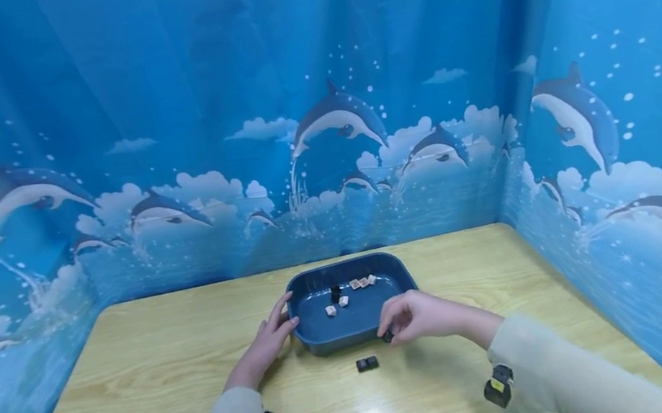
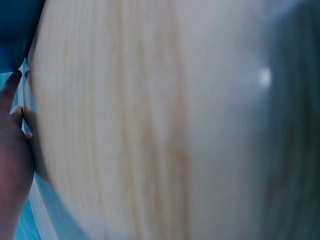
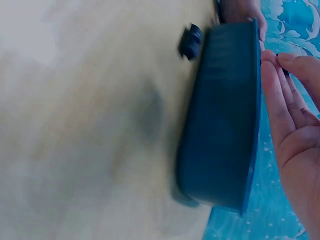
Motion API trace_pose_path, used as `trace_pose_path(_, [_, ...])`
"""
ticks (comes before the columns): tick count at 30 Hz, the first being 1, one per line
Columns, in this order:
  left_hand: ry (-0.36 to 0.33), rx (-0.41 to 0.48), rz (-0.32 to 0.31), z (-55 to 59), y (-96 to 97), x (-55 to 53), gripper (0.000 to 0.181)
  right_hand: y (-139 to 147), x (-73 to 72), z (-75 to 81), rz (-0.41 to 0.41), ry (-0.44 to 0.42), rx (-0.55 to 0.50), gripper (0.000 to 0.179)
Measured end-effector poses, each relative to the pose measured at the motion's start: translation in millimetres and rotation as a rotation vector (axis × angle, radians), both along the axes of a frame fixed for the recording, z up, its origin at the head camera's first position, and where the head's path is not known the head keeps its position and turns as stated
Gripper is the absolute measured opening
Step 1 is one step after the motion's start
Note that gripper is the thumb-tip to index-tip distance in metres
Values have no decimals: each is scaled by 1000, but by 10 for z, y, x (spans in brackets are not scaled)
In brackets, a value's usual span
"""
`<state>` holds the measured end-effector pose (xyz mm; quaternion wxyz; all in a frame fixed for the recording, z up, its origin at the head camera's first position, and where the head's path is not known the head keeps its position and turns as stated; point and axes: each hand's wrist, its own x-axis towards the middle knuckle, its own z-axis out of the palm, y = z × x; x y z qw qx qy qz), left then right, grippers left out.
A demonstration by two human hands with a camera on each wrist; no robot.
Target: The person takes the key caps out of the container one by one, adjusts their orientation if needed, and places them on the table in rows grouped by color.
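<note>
In the head view a dark blue tray (image 1: pixel 343 342) stands on the wooden table, with several small white blocks (image 1: pixel 363 281) and a few black ones (image 1: pixel 335 293) inside. My left hand (image 1: pixel 266 343) rests at the tray's left end, its fingers spread along the rim. Over the front right rim, my right hand (image 1: pixel 412 317) pinches a small black block (image 1: pixel 388 336) between thumb and fingertips. The right wrist view has that hand (image 3: pixel 295 115) level with the rim, the block mostly hidden by the fingers. Two more black blocks (image 1: pixel 367 363) lie side by side before the tray.
Light wood-grain table (image 1: pixel 167 365) surrounds the tray. A blue curtain with dolphins (image 1: pixel 336 118) hangs behind it and along both sides. Each wrist wears a small black camera (image 1: pixel 498 387). Glare shows on the table near the front.
</note>
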<state>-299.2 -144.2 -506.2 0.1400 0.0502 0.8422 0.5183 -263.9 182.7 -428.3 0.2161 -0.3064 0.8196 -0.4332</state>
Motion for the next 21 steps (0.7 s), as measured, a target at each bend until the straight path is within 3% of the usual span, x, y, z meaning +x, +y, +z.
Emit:
trace_pose_path(7, [4, 1, 4, -28, 2, -21, 59, -11, 171, -161, -53, -23, 15, 19])
trace_pose_path(11, [2, -3, 6, -39, 3, -18, 59, -19, 217, -265, -141, -51, 27, 18])
trace_pose_path(21, [8, 3, 1, -5, 9, -30, 59, -94, 264, -535, -308, -16, 25, 17])
